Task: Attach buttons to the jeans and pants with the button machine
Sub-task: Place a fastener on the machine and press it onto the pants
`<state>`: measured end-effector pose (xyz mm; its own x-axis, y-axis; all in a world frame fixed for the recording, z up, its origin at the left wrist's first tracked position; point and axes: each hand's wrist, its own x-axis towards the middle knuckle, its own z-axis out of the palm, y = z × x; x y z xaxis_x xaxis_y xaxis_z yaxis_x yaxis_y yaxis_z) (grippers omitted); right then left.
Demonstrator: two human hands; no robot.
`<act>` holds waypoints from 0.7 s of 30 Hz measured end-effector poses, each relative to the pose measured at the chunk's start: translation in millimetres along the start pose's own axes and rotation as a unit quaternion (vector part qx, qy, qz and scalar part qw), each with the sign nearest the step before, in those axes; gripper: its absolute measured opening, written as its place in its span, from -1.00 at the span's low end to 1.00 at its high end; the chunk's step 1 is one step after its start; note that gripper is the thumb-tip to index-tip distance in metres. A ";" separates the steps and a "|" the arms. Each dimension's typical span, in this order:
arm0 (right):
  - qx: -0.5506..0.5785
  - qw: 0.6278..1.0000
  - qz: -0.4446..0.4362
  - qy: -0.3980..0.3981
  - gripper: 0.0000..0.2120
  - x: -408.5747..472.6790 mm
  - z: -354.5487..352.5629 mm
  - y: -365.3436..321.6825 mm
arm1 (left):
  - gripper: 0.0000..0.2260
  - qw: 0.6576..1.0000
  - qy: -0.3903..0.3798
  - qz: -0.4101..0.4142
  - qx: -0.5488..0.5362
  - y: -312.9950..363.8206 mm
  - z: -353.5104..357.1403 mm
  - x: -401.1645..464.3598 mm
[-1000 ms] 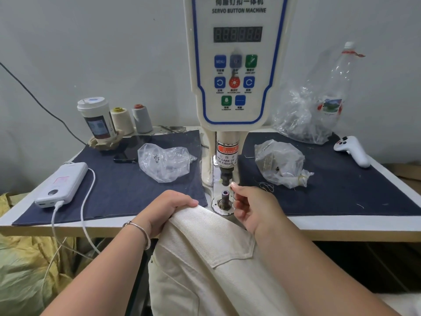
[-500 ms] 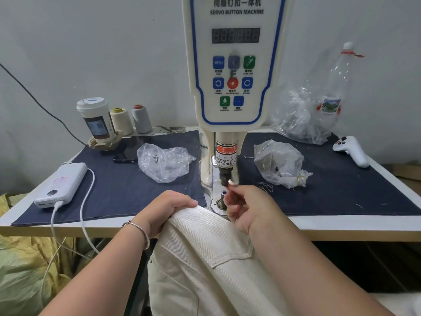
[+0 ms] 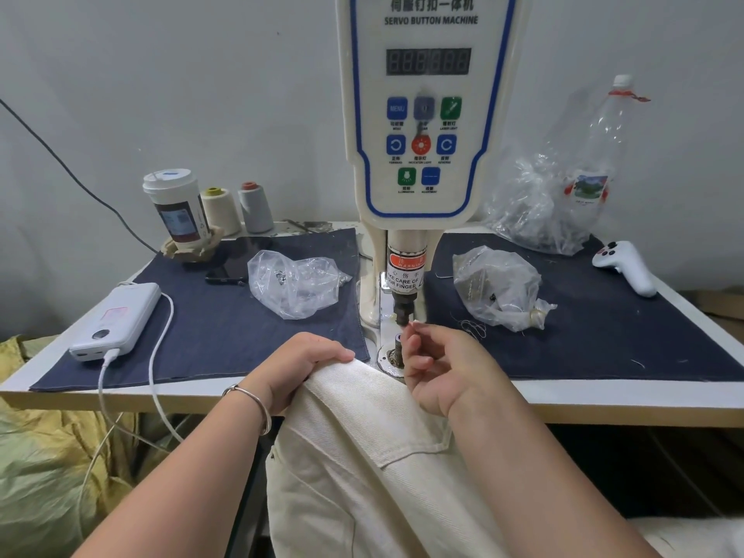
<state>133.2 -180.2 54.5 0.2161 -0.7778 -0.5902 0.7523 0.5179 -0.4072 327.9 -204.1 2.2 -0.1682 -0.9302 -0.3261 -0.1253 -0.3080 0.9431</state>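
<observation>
Both hands busy: left hand (image 3: 300, 366) fingers grip cream pants (image 3: 374, 457), lengthwise toward viewer; right hand (image 3: 437, 364) fingers curled beside upright die post (image 3: 398, 348).

I looked out on a plain pale grey wall (image 3: 201, 94), evenly lit and without windows. A dark cable (image 3: 72, 177) slanted down across it on the left. In front stood a white worktop (image 3: 604, 392) with a light wooden edge, covered left and right by dark blue cloth mats (image 3: 225, 336). Below it on the left I saw yellowish sacks (image 3: 44, 469); under the right side lay shadow.
</observation>
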 end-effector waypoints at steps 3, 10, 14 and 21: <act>0.004 1.000 0.013 -0.013 -0.88 -2.1 -0.4 -2.1 | -0.73 1.000 -0.003 -0.003 0.002 0.2 0.3 -0.1; -0.023 0.999 -0.013 -0.018 -0.84 -8.5 -5.7 -1.7 | -0.75 1.000 -0.009 -0.001 0.002 0.3 -0.6 -0.6; -0.103 0.991 -0.079 0.027 -0.84 -21.7 -11.6 12.4 | -0.77 1.000 -0.024 0.009 -0.005 -1.4 -2.0 0.7; -0.526 0.791 -0.298 -0.090 -0.83 -20.6 39.4 56.4 | -0.70 0.996 -0.053 0.075 0.012 -4.2 -3.0 0.4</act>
<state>195.7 -149.0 71.1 0.1742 -0.9847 -0.0053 -0.1611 -0.0232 -0.9867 331.4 -203.8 -1.7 -0.2883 -0.9391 -0.1870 -0.1147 -0.1600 0.9804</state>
